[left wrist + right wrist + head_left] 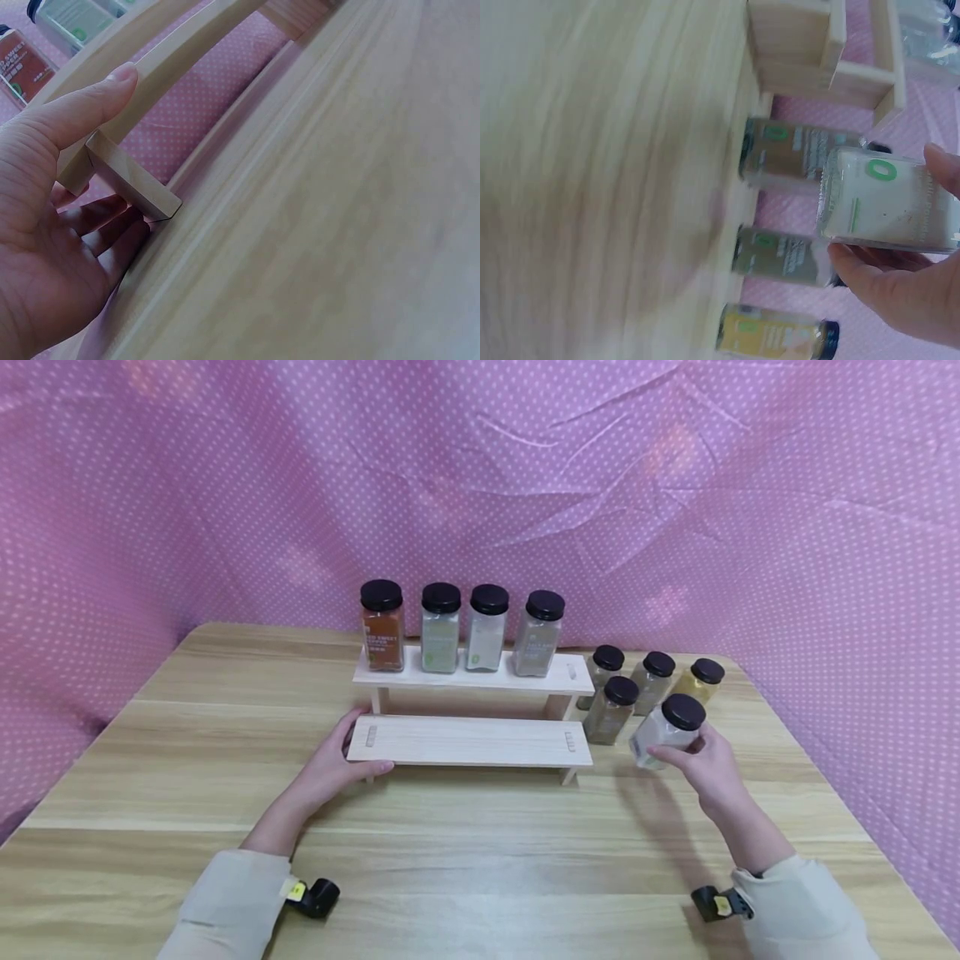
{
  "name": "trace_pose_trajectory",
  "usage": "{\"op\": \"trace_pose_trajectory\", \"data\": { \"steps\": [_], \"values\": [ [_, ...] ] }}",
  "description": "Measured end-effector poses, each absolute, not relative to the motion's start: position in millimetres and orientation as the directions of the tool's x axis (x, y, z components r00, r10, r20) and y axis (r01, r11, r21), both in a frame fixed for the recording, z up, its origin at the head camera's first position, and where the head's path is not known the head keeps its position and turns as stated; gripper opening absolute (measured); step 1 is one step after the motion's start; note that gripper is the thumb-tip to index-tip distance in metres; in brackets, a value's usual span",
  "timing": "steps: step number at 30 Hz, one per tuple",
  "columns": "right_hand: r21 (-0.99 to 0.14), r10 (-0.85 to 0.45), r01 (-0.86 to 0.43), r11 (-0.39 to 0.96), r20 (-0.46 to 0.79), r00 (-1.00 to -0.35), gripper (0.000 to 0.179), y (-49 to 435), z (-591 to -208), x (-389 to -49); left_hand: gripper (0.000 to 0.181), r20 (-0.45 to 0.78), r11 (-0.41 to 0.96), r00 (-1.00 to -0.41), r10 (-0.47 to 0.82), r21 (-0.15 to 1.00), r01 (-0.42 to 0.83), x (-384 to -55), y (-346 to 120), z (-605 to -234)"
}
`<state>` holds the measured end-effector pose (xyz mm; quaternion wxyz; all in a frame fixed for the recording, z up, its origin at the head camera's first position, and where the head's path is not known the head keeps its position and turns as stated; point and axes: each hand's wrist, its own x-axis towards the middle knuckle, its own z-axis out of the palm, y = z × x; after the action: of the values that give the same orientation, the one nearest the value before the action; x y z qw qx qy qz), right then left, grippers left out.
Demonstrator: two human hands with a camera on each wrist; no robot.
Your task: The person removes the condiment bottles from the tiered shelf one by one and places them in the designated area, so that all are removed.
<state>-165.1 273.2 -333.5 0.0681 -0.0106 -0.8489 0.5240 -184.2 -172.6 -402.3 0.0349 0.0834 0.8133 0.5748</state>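
My left hand holds the left end of the two-tier wooden spice rack. In the left wrist view its thumb lies along the lower board and the other fingers reach behind the leg. Between thumb and fingers, my right hand grips a square spice jar of white powder with a black lid. That jar is tilted and held right of the rack, its label showing in the right wrist view. On the upper tier stand several jars, among them a red sweet pepper jar at the left end.
Right of the rack, several more jars stand on the table: a brown one in front, a grey-brown one and a yellow one behind. A pink dotted curtain hangs along the table's back and sides.
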Motion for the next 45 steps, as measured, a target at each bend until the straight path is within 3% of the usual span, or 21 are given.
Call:
{"op": "trace_pose_trajectory", "data": {
  "steps": [14, 26, 38, 45],
  "values": [
    [-0.907, 0.094, 0.038, 0.419, 0.002, -0.996, 0.066, 290.0, -342.1, -191.9, 0.098, 0.044, 0.316, -0.984, 0.174, 0.944, 0.098, -183.1, -171.9, -400.2],
    [-0.903, 0.092, 0.036, 0.429, 0.004, -0.996, 0.064, 294.6, -350.7, -208.3, 0.098, 0.062, 0.295, -0.982, 0.177, 0.949, 0.113, -183.9, -172.1, -402.6],
    [-0.948, 0.109, -0.023, 0.319, 0.061, -0.992, 0.061, 333.0, -416.0, -249.0, 0.097, 0.059, 0.301, -0.982, 0.179, 0.947, 0.112, -183.6, -172.2, -402.7],
    [-0.944, 0.104, 0.014, 0.329, 0.022, -0.994, 0.068, 331.2, -415.7, -251.0, 0.097, 0.057, 0.293, -0.983, 0.177, 0.950, 0.108, -183.4, -172.5, -402.9]
  ]
}}
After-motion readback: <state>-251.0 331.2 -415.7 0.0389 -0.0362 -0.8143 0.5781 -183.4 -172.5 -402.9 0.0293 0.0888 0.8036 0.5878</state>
